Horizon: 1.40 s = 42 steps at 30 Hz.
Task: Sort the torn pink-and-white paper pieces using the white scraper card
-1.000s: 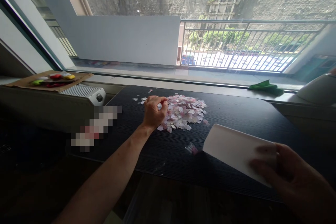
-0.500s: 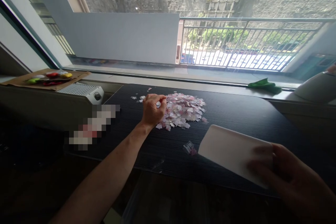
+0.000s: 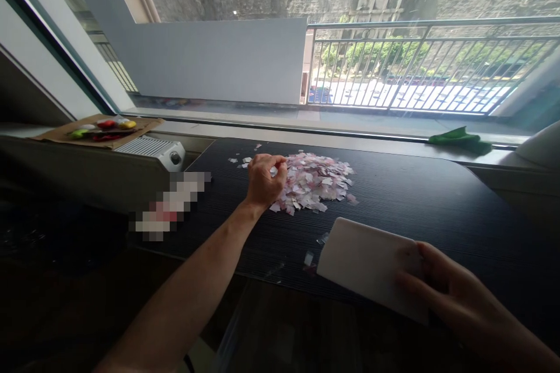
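Observation:
A heap of small white and pinkish scraps [image 3: 317, 180] lies on the dark wood-grain table [image 3: 394, 198]. At the heap's left edge is my left hand [image 3: 266, 180], its fingers curled and thumb pressed to the forefinger. A pale patch shows inside the curl; whether it is a held scrap I cannot tell. My right hand [image 3: 437, 280] grips the right end of a flat white board with rounded corners [image 3: 367, 262], thumb on top. The board is tilted low over the table's front. Several clear and pinkish scraps [image 3: 309, 259] lie against its left edge.
Loose scraps [image 3: 245, 160] are scattered behind my left hand. A blurred-out item [image 3: 170, 207] lies at the table's left. Beyond it stands a white slatted unit [image 3: 151, 151] beside cardboard with colourful items [image 3: 109, 128]. A green cloth [image 3: 459, 140] rests on the window sill.
My right hand has brought the white board left and towards the table's front edge. The small scraps beside it have shifted left and spread. My left hand stays by the heap.

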{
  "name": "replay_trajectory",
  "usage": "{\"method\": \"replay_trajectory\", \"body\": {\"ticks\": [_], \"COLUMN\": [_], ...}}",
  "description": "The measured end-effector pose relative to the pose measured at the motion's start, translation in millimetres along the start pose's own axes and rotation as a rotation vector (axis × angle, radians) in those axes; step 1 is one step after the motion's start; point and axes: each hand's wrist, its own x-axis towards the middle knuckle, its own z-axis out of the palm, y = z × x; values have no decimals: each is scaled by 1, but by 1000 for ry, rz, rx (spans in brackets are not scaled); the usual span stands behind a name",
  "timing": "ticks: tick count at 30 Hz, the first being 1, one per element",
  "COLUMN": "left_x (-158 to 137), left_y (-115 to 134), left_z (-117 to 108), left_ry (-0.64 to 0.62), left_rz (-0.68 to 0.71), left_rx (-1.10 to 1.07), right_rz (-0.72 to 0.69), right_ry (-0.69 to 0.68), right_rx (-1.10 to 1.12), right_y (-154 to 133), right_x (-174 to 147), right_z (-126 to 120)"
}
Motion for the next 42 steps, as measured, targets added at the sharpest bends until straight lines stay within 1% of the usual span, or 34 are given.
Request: {"method": "replay_trajectory", "body": {"ticks": [5,11,14,18,20,24,27,32,34,37,39,41,42], "left_x": [0,0,0,0,-1,-1,-1,-1,-1,-1,-1,-1,-1], "left_y": [0,-1,-1,-1,0,1,2,3,3,2,3,3,3], "left_z": [1,1,2,2,2,1,1,0,0,1,1,1,1], "left_ry": [11,13,11,-2,-8,-11,-21,-33,-34,-34,-36,-38,-38], "left_rz": [2,-1,-2,9,14,9,1,-21,-28,-35,-36,-32,-30], "left_rx": [-5,-13,-8,-7,-9,-17,-24,-24,-21,-14,-10,-7,-6], "right_rz": [-28,-29,-13,-61,-102,-145,-109,-33,-10,25,33,7,-22], "right_ry": [73,-49,-69,7,15,-86,-136,-199,-205,-170,-148,-109,-59], "right_rx": [-13,-1,53,30,-12,-66,-37,46,58,73,70,29,-6], "right_y": [-2,-5,-9,-10,-6,2,-1,-17,-21,-19,-13,-3,1], "right_x": [4,4,1,7,14,23,20,10,5,-2,-6,-6,-4], "right_z": [4,17,19,19,20,23,23,26,27,24,16,4,-3]}}
